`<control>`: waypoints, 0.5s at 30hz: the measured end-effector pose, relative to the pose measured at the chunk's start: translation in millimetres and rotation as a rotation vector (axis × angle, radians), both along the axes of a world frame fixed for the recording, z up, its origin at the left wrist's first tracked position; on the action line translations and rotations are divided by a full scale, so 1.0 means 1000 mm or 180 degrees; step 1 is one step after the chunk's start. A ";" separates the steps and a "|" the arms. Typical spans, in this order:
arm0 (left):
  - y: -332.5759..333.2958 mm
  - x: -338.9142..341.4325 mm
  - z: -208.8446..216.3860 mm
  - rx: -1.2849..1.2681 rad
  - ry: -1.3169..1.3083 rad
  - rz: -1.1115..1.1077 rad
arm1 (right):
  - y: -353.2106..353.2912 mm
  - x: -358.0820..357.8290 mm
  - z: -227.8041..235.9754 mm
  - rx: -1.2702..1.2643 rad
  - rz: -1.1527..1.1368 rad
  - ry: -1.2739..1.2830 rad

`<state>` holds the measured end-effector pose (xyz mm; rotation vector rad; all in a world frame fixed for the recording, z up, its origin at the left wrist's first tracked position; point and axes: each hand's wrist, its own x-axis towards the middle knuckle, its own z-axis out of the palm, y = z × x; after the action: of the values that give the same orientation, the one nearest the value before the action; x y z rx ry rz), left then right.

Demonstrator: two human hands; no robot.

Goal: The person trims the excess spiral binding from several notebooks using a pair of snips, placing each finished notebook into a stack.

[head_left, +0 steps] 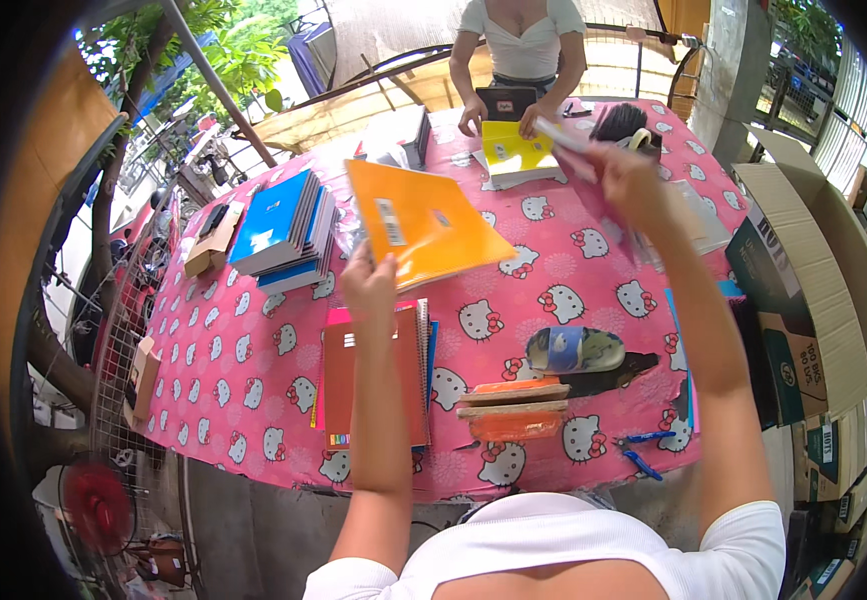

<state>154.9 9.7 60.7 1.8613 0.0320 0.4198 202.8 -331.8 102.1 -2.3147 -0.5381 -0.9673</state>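
Observation:
My left hand (pixel 368 280) grips the lower left edge of an orange notebook (pixel 433 222), held tilted above the table. To its right, my right hand (pixel 633 185) is raised and blurred by motion. Its fingers look closed on a pale, pinkish strip (pixel 565 136) whose kind I cannot make out. Below that hand is a dark pink, sheet-like thing (pixel 603 210), also smeared. A stack of spiral notebooks with a red-brown cover (pixel 378 375) lies under my left forearm. Left of the orange notebook stands a stack of blue notebooks (pixel 275 222).
Across the table, a person's hands (pixel 531 122) rest at a yellow notebook stack (pixel 515 150). Near me lie a blue-banded slipper-shaped thing (pixel 575 350), orange-brown blocks (pixel 513 410) and blue-handled pliers (pixel 643 455). An open carton (pixel 803 270) stands at the right, a small box (pixel 215 240) far left.

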 end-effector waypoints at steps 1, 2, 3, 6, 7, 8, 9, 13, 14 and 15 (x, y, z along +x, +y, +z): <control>0.002 -0.004 0.003 -0.0749 -0.0328 -0.0092 | -0.004 0.007 -0.042 -0.0410 -0.0065 -0.0071; 0.002 -0.009 0.005 -0.1488 -0.0634 -0.0166 | -0.008 0.016 -0.086 -0.0795 -0.0096 -0.0140; 0.016 -0.021 0.005 -0.1456 -0.0648 -0.0062 | 0.027 -0.002 -0.102 -0.1781 -0.0085 0.0817; 0.025 -0.053 0.017 -0.2122 -0.0819 -0.0075 | 0.055 -0.035 -0.158 -0.1591 0.0226 0.2915; 0.029 -0.061 0.020 -0.2366 -0.0613 -0.0264 | 0.054 -0.043 -0.166 -0.1605 0.0248 0.2911; 0.035 -0.072 0.024 -0.2593 -0.0401 -0.0440 | 0.051 -0.053 -0.168 -0.1067 0.0432 0.2232; 0.040 -0.083 0.028 -0.2688 -0.0278 -0.0625 | 0.050 -0.059 -0.169 -0.0522 0.0594 0.1554; 0.045 -0.120 0.016 -0.3054 0.0567 -0.1118 | 0.048 -0.101 -0.117 0.2557 0.0793 0.1123; 0.040 -0.125 0.013 -0.3062 0.0609 -0.1141 | 0.039 -0.107 -0.111 0.3443 0.0993 0.1289; 0.033 -0.128 0.010 -0.3509 0.1060 -0.1572 | 0.027 -0.113 -0.106 0.4388 0.1142 0.1324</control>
<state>27.0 42.5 70.5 0.7761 0.0203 -0.2453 89.6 -304.3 -4.1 -1.0429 -0.0188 -0.3845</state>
